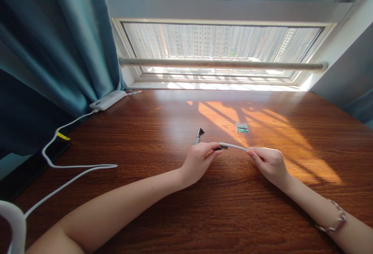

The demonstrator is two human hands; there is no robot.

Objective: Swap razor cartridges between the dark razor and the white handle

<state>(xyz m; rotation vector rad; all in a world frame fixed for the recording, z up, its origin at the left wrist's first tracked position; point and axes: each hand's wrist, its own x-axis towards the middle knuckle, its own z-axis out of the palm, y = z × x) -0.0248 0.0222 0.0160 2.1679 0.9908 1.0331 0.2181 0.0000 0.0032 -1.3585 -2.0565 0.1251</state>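
My left hand is closed, thumb and fingers pinched on a small dark grey piece at the left end of a slim white stick. My right hand is closed too and pinches the other end of that stick; its exact kind is unclear. Just beyond my left hand is a silver handle with a black forked head, like a razor handle without its blade. Its lower end is hidden, so I cannot tell whether my left hand holds it. A small clear case with green strips lies farther back on the table.
The brown wooden table reaches to a window with a horizontal rail. At the left, a white power bank has a white cable looping across the table. Blue curtains hang behind it. A white curved object stands at the lower left.
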